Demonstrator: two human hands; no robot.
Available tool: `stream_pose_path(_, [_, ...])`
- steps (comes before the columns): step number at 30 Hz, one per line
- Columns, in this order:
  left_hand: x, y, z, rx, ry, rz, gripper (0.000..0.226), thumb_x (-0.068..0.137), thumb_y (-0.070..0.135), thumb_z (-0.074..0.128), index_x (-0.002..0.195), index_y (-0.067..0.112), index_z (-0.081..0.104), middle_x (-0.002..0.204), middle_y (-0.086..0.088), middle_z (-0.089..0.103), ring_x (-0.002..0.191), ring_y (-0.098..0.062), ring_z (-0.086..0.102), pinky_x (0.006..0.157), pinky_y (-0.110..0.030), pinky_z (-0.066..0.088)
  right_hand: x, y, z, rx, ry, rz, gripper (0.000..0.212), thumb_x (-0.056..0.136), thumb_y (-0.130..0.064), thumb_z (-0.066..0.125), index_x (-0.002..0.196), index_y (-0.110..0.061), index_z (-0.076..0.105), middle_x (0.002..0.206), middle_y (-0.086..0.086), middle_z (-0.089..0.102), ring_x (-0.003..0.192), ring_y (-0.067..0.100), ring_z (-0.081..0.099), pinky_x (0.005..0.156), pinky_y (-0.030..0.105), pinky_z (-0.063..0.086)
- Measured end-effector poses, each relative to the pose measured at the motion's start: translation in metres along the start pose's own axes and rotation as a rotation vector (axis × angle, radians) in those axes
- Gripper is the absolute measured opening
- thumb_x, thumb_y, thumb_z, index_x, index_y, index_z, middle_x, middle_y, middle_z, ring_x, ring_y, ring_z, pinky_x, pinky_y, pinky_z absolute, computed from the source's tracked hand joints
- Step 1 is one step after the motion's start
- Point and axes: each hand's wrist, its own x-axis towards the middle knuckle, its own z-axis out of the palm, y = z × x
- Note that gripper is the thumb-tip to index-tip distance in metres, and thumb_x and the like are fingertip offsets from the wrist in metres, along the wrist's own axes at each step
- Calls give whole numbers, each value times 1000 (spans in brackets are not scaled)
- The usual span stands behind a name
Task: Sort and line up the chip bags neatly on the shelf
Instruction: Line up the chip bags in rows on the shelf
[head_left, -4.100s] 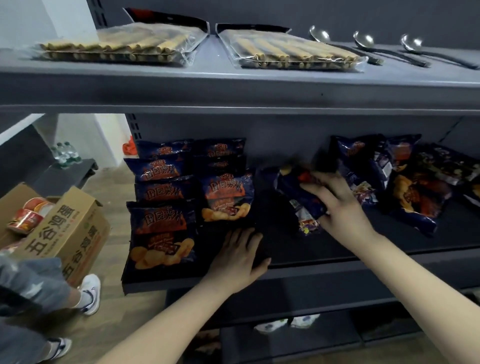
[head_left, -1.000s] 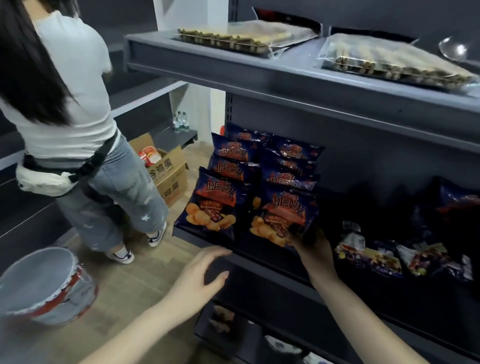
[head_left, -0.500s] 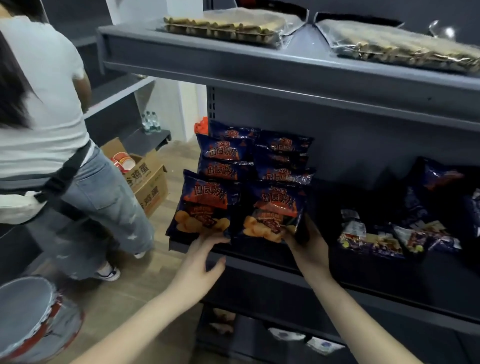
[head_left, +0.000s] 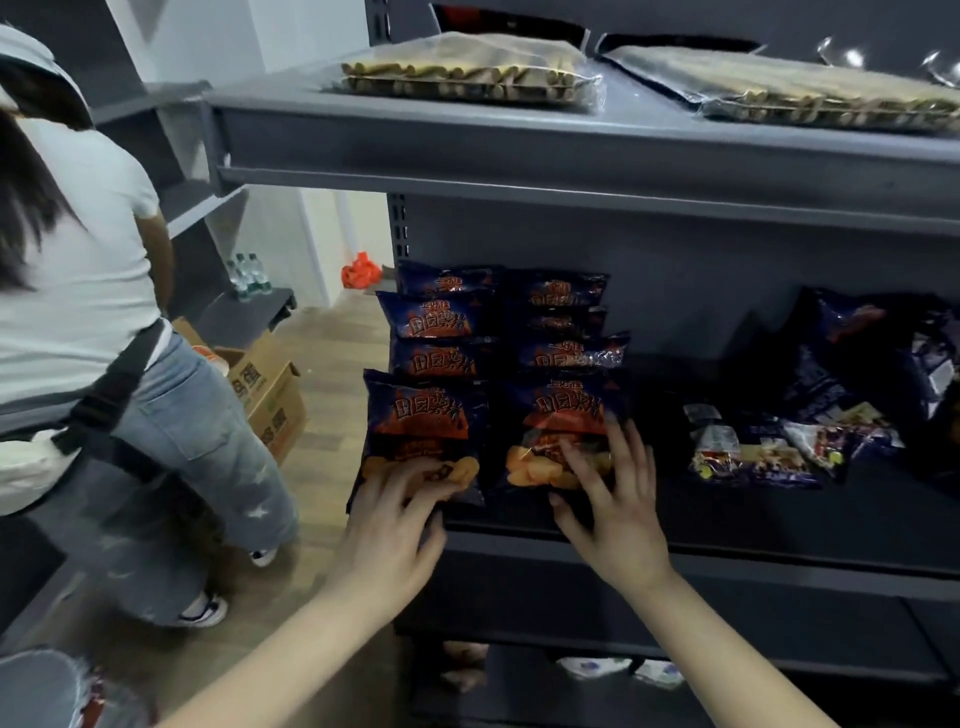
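1. At the far left a second person (head_left: 88, 322) in a white top and pale jeans stands on the wooden floor with their back to the camera, well apart from the shelf.
2. Behind that person's legs a cardboard box (head_left: 270, 395) sits open on the floor, and a few water bottles (head_left: 247, 275) stand on a low dark stand further back.
3. The chip bags (head_left: 498, 358) lie at the left end of the middle shelf (head_left: 779, 530) in two columns running from the back wall to the front edge, each bag overlapping the one behind it.
4. The left hand (head_left: 389, 530) rests flat on the bottom of the front left bag (head_left: 421, 421), at the shelf's front left corner; its fingers (head_left: 415, 486) are spread and lie on the bag rather than closing round it.
5. The right hand (head_left: 618, 509) presses flat on the lower right part of the front right bag (head_left: 561, 421), its fingers (head_left: 582, 462) splayed wide and gripping nothing.
6. Further right on the same shelf, apart from the two columns, a loose heap of other bags (head_left: 810, 415) lies jumbled toward the right end.
7. On the upper shelf (head_left: 519, 150), two clear packs of rolled wafers (head_left: 467, 73) lie flat, side by side.
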Motion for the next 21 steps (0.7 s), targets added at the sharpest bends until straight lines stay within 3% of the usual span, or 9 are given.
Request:
stream_pose_path(4, [2, -16, -1, 114, -100, -6, 28, 76, 17, 54, 103, 24, 50, 91, -3, 58, 78, -25, 59, 61, -33, 48, -2, 1, 2, -78, -42, -20, 59, 88, -43, 50, 142, -38, 27, 155, 12, 15, 143, 38, 14, 110, 62, 22])
stream_pose_path(8, [3, -22, 6, 74, -182, -23, 47, 64, 4, 74, 103, 21, 55, 95, -5, 59, 80, -28, 62, 62, -34, 51, -3, -1, 2, -60, -66, 27, 51, 88, -40, 52, 137, -35, 39, 155, 10, 16, 144, 36, 12, 107, 60, 30])
stream_pose_path(13, [8, -23, 4, 26, -225, -42, 39, 72, 9, 68, 108, 20, 57, 104, -6, 58, 86, -29, 61, 65, -38, 52, -3, -2, 2, -106, -98, 58, 47, 89, -41, 49, 135, -38, 43, 157, 6, 12, 145, 34, 8, 109, 59, 28])
stream_pose_path(17, [5, -23, -4, 43, -283, -26, 38, 80, 28, 42, 114, 23, 58, 109, -2, 58, 92, -25, 62, 70, -35, 53, -3, -2, 3, -168, -148, 82, 51, 91, -45, 41, 140, -44, 32, 159, 2, 1, 145, 31, 0, 111, 53, 14])
stream_pose_path(21, [3, -20, -9, 58, -313, 6, 38, 80, 31, 40, 109, 22, 63, 105, -1, 61, 90, -24, 63, 67, -33, 54, -2, -4, 2, -192, -143, 104, 56, 90, -45, 40, 143, -48, 21, 159, 1, -3, 145, 33, -3, 111, 57, 11])
